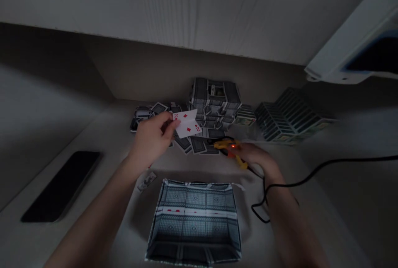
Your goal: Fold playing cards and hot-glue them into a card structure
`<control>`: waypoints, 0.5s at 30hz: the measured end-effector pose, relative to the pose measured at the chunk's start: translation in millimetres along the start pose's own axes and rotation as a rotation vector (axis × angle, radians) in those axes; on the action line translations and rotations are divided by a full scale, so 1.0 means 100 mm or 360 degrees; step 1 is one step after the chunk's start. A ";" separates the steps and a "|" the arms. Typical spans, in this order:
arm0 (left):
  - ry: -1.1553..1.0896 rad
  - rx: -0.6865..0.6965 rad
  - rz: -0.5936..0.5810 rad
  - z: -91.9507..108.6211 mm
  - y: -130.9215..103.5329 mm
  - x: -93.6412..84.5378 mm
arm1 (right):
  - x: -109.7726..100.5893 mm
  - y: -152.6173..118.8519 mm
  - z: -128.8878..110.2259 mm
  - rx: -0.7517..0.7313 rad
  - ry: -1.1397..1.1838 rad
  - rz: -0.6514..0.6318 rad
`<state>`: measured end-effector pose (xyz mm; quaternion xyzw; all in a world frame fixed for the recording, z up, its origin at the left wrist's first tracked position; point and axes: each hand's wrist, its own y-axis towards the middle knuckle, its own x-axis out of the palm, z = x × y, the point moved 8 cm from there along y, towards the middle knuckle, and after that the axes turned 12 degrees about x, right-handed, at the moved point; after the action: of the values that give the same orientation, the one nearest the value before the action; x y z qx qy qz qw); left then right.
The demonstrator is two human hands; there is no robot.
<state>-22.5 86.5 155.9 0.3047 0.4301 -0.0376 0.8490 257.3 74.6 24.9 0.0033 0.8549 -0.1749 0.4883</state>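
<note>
My left hand pinches a playing card, the two of diamonds, which has a crease across it and faces me. At the right, my right hand has its fingers around a yellow glue gun with a lit red light, low over the table. Part of its grip is hidden by the fingers. Several loose cards lie back up beneath the held card and the gun's tip. Nearest me stands an open box built of playing cards, their patterned backs lining the inside.
A taller structure of cards stands at the back, beside a pile of cards. Stepped card stacks are at the right. A black phone lies left. The black cord runs right. A pale panel overhangs the table.
</note>
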 end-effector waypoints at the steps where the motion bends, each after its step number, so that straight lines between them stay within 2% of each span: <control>1: -0.0004 -0.0005 -0.0003 -0.01 0.00 0.00 | -0.04 -0.01 0.01 0.0028 -0.0103 0.0066; 5: 0.0007 0.0005 -0.0024 -0.03 0.01 -0.02 | -0.26 -0.12 -0.05 0.0116 -0.0324 0.0313; 7: 0.0039 0.0002 -0.0023 -0.05 0.01 -0.04 | -0.30 -0.21 -0.23 0.0022 -0.0258 0.0308; 8: 0.0054 -0.0003 -0.0021 -0.06 0.01 -0.06 | -0.29 -0.25 -0.36 -0.0080 -0.0170 0.0255; 12: 0.0041 -0.0019 -0.0033 -0.08 0.03 -0.09 | -0.11 -0.42 -0.99 -0.0546 0.0345 -0.0209; 15: -0.0015 -0.0034 -0.0090 -0.10 0.03 -0.08 | -0.02 -0.42 -1.35 -0.0735 0.0505 -0.0333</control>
<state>-33.9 92.7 159.2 0.2832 0.4349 -0.0585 0.8528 138.7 76.1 101.7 -0.1687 0.9335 -0.0224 0.3157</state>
